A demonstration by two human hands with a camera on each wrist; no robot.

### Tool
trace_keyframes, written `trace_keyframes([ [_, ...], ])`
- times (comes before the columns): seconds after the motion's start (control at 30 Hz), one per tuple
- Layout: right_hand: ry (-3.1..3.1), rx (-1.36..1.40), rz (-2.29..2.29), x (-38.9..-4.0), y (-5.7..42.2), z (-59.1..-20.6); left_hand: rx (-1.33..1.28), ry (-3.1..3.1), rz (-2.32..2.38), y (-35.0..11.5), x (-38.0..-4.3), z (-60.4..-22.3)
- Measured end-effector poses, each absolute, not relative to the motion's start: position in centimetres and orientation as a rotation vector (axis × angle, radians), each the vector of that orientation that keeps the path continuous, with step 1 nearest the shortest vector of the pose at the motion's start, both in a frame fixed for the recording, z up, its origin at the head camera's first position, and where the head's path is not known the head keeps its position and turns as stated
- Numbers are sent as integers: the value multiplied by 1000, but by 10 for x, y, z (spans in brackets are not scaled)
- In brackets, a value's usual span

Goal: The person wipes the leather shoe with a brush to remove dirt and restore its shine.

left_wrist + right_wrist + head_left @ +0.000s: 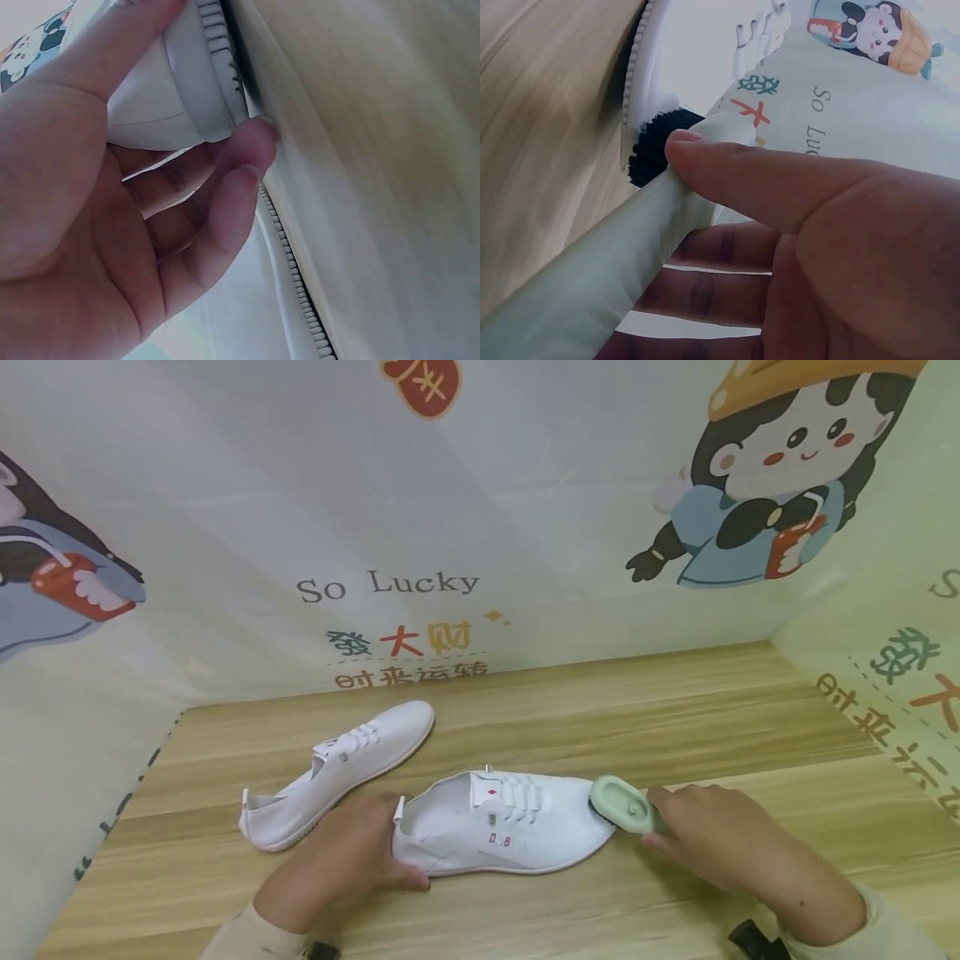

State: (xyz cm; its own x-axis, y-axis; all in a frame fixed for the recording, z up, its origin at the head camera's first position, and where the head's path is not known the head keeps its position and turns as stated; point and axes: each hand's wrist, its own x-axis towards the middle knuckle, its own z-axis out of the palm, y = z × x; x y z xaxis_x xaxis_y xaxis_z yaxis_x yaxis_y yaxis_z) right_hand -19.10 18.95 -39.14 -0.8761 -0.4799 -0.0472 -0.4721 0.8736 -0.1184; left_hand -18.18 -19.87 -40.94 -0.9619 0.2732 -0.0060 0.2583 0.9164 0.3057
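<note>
A white lace-up shoe (543, 822) with small red letters on its side lies sole down on the wooden surface, toe to the right. My left hand (352, 847) grips its heel; in the left wrist view the thumb lies along the shoe's heel (154, 94) and the other fingers curl behind it. My right hand (716, 831) holds a pale green scrub brush (624, 803) by its handle. Its dark bristles (660, 146) touch the shoe's toe in the right wrist view.
A second white shoe (367, 752) rests behind the left hand, angled with its toe toward the back. Printed cloth walls (570, 593) enclose the wooden tabletop (675, 702) at the back and both sides.
</note>
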Motion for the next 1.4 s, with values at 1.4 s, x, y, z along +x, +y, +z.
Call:
trace_keyframes([
  [1.4, 2938, -840, -195, -182, 180, -390, 568, 3028, 401, -203, -182, -411],
])
